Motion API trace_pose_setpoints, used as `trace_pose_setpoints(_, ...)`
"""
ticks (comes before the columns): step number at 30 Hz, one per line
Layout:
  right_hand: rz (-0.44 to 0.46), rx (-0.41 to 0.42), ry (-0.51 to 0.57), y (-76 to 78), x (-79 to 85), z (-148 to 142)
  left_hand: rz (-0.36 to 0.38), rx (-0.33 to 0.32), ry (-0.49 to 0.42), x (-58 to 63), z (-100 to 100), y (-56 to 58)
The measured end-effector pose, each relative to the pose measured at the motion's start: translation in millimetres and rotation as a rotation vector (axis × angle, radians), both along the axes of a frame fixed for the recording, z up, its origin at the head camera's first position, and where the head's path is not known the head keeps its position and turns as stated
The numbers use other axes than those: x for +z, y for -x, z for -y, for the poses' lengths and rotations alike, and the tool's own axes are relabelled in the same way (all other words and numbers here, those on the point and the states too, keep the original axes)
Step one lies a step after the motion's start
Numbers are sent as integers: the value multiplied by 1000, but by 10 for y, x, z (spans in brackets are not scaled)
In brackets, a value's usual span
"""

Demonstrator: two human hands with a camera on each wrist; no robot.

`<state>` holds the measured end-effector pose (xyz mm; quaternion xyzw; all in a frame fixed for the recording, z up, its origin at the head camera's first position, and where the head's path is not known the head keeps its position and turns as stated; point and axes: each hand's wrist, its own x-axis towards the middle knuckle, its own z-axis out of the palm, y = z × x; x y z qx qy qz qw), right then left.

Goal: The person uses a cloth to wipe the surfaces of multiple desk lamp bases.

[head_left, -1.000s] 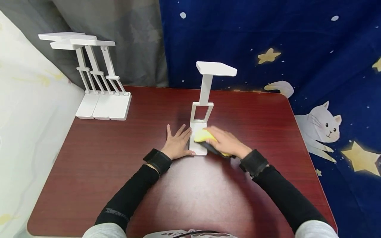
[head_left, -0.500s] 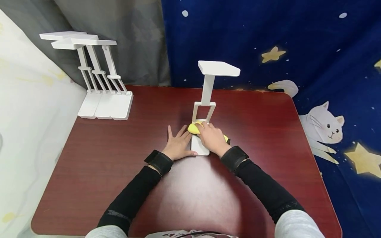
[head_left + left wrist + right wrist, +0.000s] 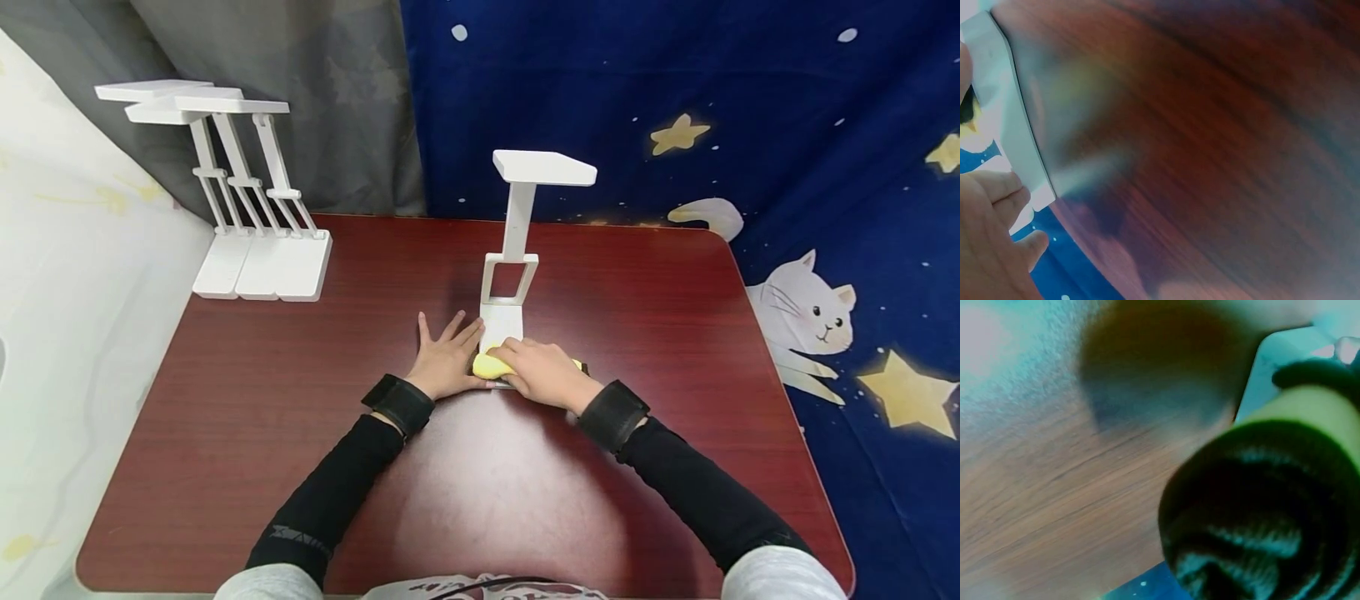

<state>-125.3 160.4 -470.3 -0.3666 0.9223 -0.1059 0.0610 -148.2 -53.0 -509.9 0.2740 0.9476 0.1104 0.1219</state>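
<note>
I see the right hand (image 3: 553, 375) grip the yellow pad (image 3: 489, 367), long axis crosswise over the lamp base (image 3: 500, 323), left hand (image 3: 442, 363) splayed.

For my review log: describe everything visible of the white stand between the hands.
The white stand looks like smooth plastic, unfolded and upright on the reddish table. A flat base bears an open rectangular frame, then a straight stem topped by a flat plate. The left hand touches the base's left edge; the right hand holds a yellow cloth over its near part.
</note>
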Motion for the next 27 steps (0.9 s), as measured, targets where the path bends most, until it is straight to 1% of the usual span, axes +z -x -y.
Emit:
trace_pose_setpoints(1,29,17,17,-12,7,-18,2,-3,2,1,3,4)
trace_pose_setpoints(3,117,54,62,-24,30,-62,8,-6,13,6,10,14)
trace_pose_setpoints(5,252,98,127,-3,53,-115,12,-3,29,15,16,23)
trace_pose_setpoints(7,408,115,193,41,93,-186,13,1,42,20,19,32)
trace_pose_setpoints(8,473,104,225,73,114,-228,9,4,43,20,19,34)
trace_pose_setpoints(9,519,74,253,113,129,-275,5,5,43,14,17,34)
trace_pose_setpoints(10,555,24,280,158,140,-326,-2,6,39,7,14,33)
trace_pose_setpoints(11,560,-44,291,205,145,-380,-6,5,35,-4,10,31)
trace_pose_setpoints(12,529,-128,281,251,154,-433,-8,4,27,-11,5,23)
trace_pose_setpoints(13,476,-216,254,303,146,-483,-11,2,22,-24,1,16)
trace_pose_setpoints(16,307,-481,95,425,62,-549,-3,3,9,-45,-8,-22)
trace_pose_setpoints(18,218,-599,-29,468,-27,-507,13,7,-6,-48,-10,-49)
trace_pose_setpoints(19,186,-632,-72,479,-76,-466,19,8,-10,-53,-10,-57)
trace_pose_setpoints(20,157,-644,-106,483,-123,-414,25,9,-15,-52,-11,-63)
trace_pose_setpoints(22,93,-625,-153,484,-192,-304,28,9,-28,-46,-11,-62)
trace_pose_setpoints(25,-25,-549,-201,480,-217,-179,24,9,-37,-25,-7,-25)
trace_pose_setpoints(27,-70,-502,-223,472,-197,-134,29,15,-37,3,7,8)
